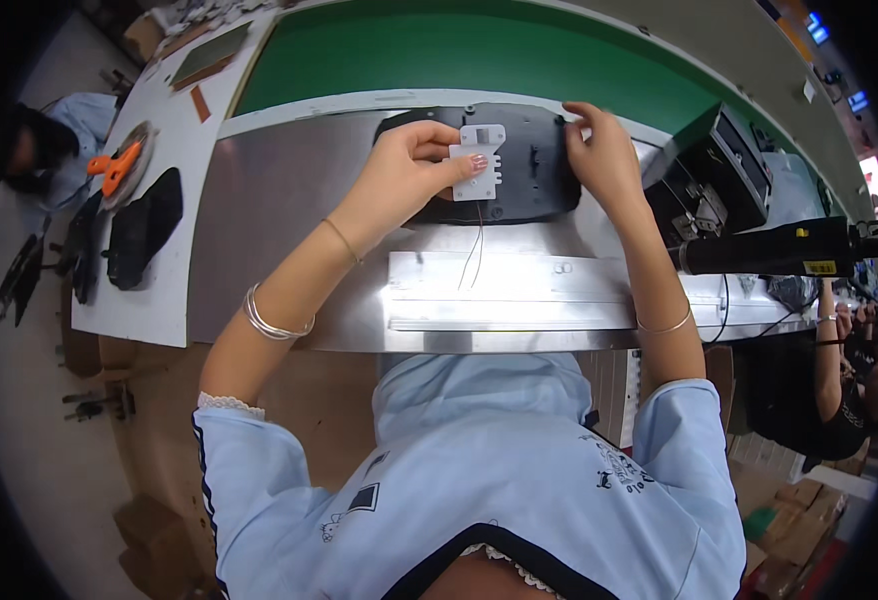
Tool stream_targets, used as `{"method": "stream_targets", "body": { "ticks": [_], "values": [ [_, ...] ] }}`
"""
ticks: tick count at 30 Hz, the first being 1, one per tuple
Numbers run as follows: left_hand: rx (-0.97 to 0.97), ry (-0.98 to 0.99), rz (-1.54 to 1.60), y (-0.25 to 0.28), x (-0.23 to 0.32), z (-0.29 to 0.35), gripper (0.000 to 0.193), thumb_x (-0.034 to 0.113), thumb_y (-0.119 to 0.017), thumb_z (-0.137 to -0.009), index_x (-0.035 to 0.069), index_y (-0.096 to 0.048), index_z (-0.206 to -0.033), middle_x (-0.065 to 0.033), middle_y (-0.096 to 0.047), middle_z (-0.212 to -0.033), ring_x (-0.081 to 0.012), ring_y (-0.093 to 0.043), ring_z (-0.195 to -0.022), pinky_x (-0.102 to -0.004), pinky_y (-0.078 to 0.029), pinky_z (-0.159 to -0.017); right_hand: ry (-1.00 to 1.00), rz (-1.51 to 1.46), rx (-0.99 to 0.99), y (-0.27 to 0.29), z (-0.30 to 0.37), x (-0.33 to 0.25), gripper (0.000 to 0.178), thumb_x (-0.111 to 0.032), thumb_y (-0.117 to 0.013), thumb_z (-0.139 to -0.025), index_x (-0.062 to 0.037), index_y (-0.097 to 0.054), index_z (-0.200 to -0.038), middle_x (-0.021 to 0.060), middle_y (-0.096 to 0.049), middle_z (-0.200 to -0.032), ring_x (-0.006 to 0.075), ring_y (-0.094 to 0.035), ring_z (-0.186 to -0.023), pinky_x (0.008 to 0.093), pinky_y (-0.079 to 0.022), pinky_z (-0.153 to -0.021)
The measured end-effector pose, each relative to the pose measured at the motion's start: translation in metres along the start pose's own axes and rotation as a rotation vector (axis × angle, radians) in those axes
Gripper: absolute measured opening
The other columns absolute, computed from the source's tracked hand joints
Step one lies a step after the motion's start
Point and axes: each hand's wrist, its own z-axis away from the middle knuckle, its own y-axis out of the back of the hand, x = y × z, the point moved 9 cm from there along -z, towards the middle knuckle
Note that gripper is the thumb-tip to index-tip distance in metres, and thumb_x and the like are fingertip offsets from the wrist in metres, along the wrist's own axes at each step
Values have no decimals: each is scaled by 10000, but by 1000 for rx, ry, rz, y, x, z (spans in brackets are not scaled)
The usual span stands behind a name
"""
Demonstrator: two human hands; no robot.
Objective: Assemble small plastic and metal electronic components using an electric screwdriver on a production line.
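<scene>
Steel worktop point(289, 200) spans center of frame. Black housing point(534, 190) lies on it, upper center. Left hand point(409, 165) pinches white plate point(474, 187) over housing; right hand point(607, 160) curls at housing's right end, whether gripping cannot be told. 2 thin wires point(482, 234) trail below plate. Work looks partway: plate positioned but hand-held, wires seemingly left to secure.
</scene>
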Motion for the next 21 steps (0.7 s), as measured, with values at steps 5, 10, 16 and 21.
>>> {"method": "stream_targets", "body": {
  "ticks": [5, 10, 16, 21],
  "values": [
    [-89, 99, -51, -28, -9, -18, 389, 222, -754, -795, -59, -622, -1029, -85, -616, -933, -90, -567, -703, -226, -481, -649, 91, -607, -136, 34, 18, -40, 306, -181, -586, -919, -75, -603, -1206, 82, -644, -1016, 125, -610, -775, 230, -482, -696],
    [-209, -99, -322, -36, 3, -38, 361, 232, -742, -793, -34, -637, -1013, -89, -618, -866, -105, -532, -676, -260, -469, -651, 183, -703, -491, 12, 29, -50, 424, -215, -680, -874, -85, -566, -1261, 49, -597, -1047, 61, -568, -780, 191, -468, -665],
    [-408, -258, -668, -58, 33, -32, 398, 166, -680, -864, 30, -472, -1175, -16, -623, -875, -70, -507, -763, -225, -444, -714, 90, -726, -596, -2, 38, -38, 342, -245, -661, -890, -38, -619, -1159, 27, -621, -924, 58, -561, -759, 190, -457, -647],
    [-354, -14, -380, -40, 11, -45, 442, 192, -686, -852, 43, -470, -1207, -8, -635, -862, -74, -546, -822, -219, -436, -811, 12, -711, -556, -3, 39, -30, 285, -238, -633, -908, -1, -648, -1067, 24, -631, -838, 69, -570, -764, 194, -462, -653]
  ]
}}
